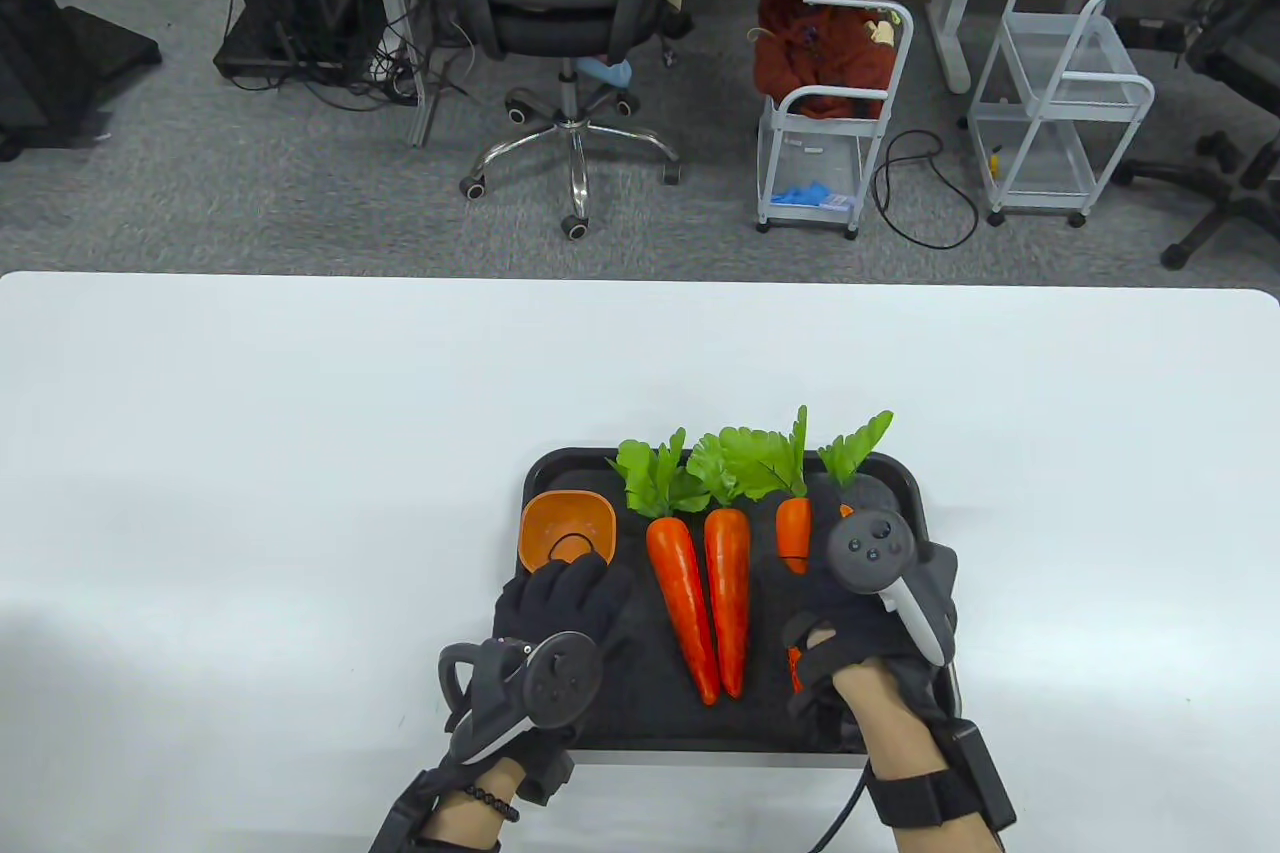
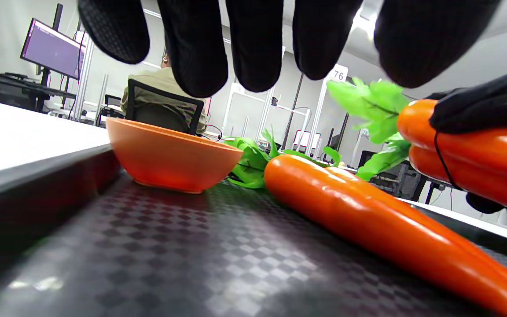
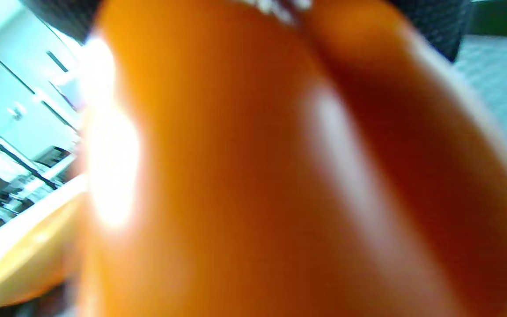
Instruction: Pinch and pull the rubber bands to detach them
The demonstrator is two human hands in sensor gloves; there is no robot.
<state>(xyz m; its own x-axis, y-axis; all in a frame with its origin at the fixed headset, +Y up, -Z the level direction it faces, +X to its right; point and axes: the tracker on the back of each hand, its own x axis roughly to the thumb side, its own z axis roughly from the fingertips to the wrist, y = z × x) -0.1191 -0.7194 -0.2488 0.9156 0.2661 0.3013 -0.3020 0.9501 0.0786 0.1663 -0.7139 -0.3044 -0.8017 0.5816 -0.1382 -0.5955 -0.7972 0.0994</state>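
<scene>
On the black tray (image 1: 560,473), the right hand (image 1: 880,613) at 3 o'clock grips a banded pair of carrots (image 2: 478,154) clear of the mat, fingers wrapped round them, with a thin black band (image 2: 443,163) circling both. The left hand (image 1: 560,603) hovers at 9 o'clock beside the orange bowl (image 1: 567,525), which holds one freed band (image 1: 570,548), its fingers spread and holding nothing. This looks like the reach between bands: next the left fingertips must cross toward 3 o'clock, pinch that band and pull it off the tips.
</scene>
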